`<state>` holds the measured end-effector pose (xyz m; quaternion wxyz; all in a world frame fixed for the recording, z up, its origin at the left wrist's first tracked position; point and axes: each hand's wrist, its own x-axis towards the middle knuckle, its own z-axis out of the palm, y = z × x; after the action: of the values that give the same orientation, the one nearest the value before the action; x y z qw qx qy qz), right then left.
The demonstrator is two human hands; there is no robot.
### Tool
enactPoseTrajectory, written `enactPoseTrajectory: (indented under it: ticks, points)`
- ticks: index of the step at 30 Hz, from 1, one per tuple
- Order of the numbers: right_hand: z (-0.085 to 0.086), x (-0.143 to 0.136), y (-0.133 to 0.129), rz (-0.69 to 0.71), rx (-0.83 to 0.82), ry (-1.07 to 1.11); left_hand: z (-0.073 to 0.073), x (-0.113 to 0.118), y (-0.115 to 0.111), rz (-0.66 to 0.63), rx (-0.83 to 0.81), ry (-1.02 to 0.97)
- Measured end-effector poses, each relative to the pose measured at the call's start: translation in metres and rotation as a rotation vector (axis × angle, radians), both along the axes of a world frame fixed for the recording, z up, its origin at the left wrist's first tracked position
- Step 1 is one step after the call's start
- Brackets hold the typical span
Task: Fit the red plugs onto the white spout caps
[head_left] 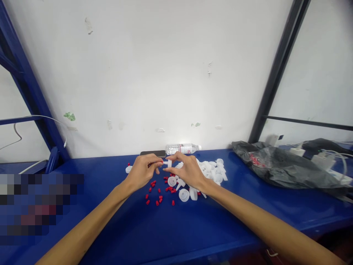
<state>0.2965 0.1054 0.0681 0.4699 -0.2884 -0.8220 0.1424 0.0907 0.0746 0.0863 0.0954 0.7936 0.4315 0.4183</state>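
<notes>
My left hand (145, 170) pinches a small red cap at the narrow tip of a white nozzle (169, 163), and my right hand (190, 171) grips its wide base between thumb and forefinger. The nozzle is a pale plastic piece, a broad collar tapering to a slim spout, held above the bench (132, 228) towards its back edge. I count one nozzle in hand, one bottle (180, 148) and one dark phone (153, 153) by the back edge, at least fifteen loose red caps (157, 202), and a heap of white nozzles (212, 170) too overlapped to count. The spout points left, its long axis roughly along the back edge.
</notes>
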Motion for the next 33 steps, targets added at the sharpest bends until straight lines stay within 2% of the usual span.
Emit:
enactPoseTrajectory:
  ticks: [6,12,14,19,22,25,28,30,33]
  points:
    - [0.004,-0.002,-0.004,0.059,-0.178,0.073,0.001,-0.001,-0.001,-0.006,0.091,0.035]
    - [0.013,0.001,-0.004,0.157,-0.390,0.122,0.003,0.001,-0.002,0.003,0.101,0.084]
    - [0.016,0.002,-0.003,0.163,-0.383,0.114,0.005,0.003,-0.003,0.012,0.045,0.036]
    - [0.015,0.001,0.000,0.083,-0.239,0.050,0.010,0.006,-0.003,0.019,-0.256,-0.227]
    - [0.014,0.000,-0.001,0.056,-0.124,-0.036,0.010,0.003,0.001,0.029,-0.302,-0.263]
    - [0.014,0.003,-0.002,0.005,-0.035,-0.161,0.008,-0.007,0.009,0.199,-0.203,-0.086]
    - [0.015,0.009,0.001,-0.035,0.103,-0.378,0.004,-0.025,0.018,0.443,-0.042,0.265]
    - [0.013,0.012,0.002,-0.013,0.180,-0.486,0.000,-0.038,0.024,0.507,-0.086,0.436]
    - [0.010,0.013,0.003,0.043,0.222,-0.540,-0.007,-0.053,0.030,0.509,-0.220,0.528]
